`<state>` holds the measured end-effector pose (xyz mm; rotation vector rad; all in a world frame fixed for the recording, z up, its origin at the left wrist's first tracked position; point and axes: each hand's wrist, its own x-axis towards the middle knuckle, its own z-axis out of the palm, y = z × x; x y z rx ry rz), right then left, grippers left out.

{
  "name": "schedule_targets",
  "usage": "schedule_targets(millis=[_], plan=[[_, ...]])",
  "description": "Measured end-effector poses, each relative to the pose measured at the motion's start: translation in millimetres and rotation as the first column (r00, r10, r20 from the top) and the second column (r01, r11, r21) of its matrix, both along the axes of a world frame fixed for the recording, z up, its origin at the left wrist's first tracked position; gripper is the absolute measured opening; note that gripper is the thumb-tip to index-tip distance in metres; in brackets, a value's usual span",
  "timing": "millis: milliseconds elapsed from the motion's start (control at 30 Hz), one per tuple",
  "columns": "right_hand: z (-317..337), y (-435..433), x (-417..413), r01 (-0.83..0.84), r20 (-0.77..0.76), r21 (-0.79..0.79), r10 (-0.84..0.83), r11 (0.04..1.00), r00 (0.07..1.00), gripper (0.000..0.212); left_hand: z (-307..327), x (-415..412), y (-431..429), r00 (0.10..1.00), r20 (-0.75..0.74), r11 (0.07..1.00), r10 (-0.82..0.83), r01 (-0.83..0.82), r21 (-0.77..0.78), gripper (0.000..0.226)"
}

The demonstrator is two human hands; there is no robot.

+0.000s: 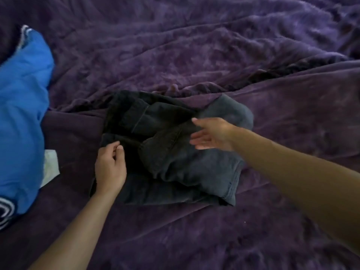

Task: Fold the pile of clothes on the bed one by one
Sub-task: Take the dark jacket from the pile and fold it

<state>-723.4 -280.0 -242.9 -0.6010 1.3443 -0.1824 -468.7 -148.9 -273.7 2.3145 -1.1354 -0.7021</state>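
Note:
A pair of dark grey jeans (175, 158) lies loosely folded in the middle of the purple bed cover (214, 55). My left hand (110, 166) rests on the left edge of the jeans, fingers curled and pinching the dark fabric near the waistband. My right hand (210, 134) hovers over the right side of the jeans with its fingers spread and nothing in it. The hand looks slightly blurred. One leg end bulges out behind my right hand at the upper right of the bundle.
A bright blue garment (21, 117) with white and navy trim lies heaped at the left edge. A small white piece (51, 166) pokes out beside it. Rumpled purple blanket folds rise behind the jeans.

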Motion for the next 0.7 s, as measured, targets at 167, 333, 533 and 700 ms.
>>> schedule_targets(millis=[167, 333, 533, 700], plan=[[-49.7, 16.8, -71.1, -0.088, -0.554, -0.561, -0.294, 0.823, 0.779, 0.034, -5.5, -53.5, 11.9, 0.843, 0.344, 0.860, -0.413, 0.486, -0.158, 0.038], [-82.2, 48.7, -117.6, 0.167, -0.494, -0.388, -0.358, 0.906, 0.793, 0.071, -63.9, -103.1, 7.6, 0.633, 0.103, 0.610, -0.767, 0.671, 0.421, 0.052], [-116.9, 70.8, -101.0, 0.358, -0.323, -0.234, -0.420, 0.904, 0.848, 0.070, -84.4, -114.3, 38.3, 0.581, 0.015, 0.533, -0.814, 0.736, 0.418, 0.055], [-47.6, 73.6, -74.2, 0.188, -0.368, -0.415, -0.353, 0.890, 0.860, 0.060, -66.0, -96.6, 35.5, 0.721, -0.481, 0.742, -0.498, 0.642, 0.194, 0.044]])
